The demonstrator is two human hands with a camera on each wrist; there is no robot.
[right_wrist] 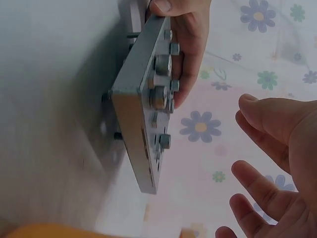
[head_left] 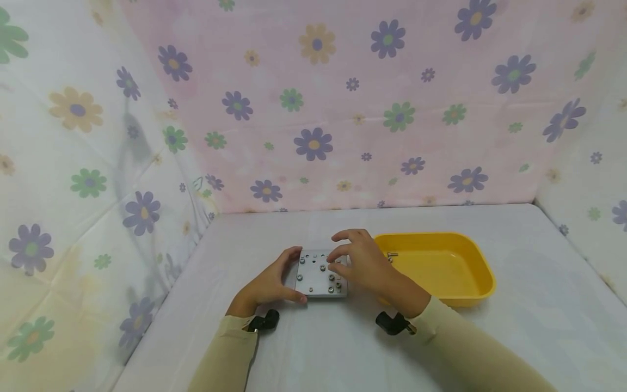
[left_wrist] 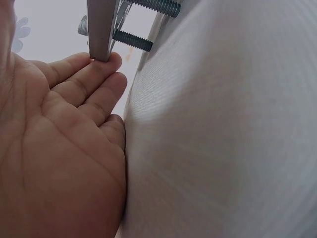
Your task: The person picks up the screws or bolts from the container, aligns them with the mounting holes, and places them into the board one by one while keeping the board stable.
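Observation:
A silver metal plate (head_left: 313, 280) with several socket-head screws and some bare holes stands slightly raised over the table in the head view. Threaded screw ends (left_wrist: 132, 39) stick out beneath it in the left wrist view. My left hand (head_left: 269, 280) grips the plate's left side, thumb at the near edge and fingers toward the far corner. Above the plate's right part hovers my right hand (head_left: 364, 261), its fingers loosely bent. In the right wrist view, the right thumb (right_wrist: 267, 111) and fingers are spread apart with nothing between them, away from the screw heads (right_wrist: 159, 96).
A yellow tray (head_left: 482, 267) sits right of the plate, partly behind the right forearm. Loose screws (head_left: 392, 255) lie at its left end. White cloth covers the table (head_left: 313, 348); flowered curtains (head_left: 343, 109) enclose the back and sides.

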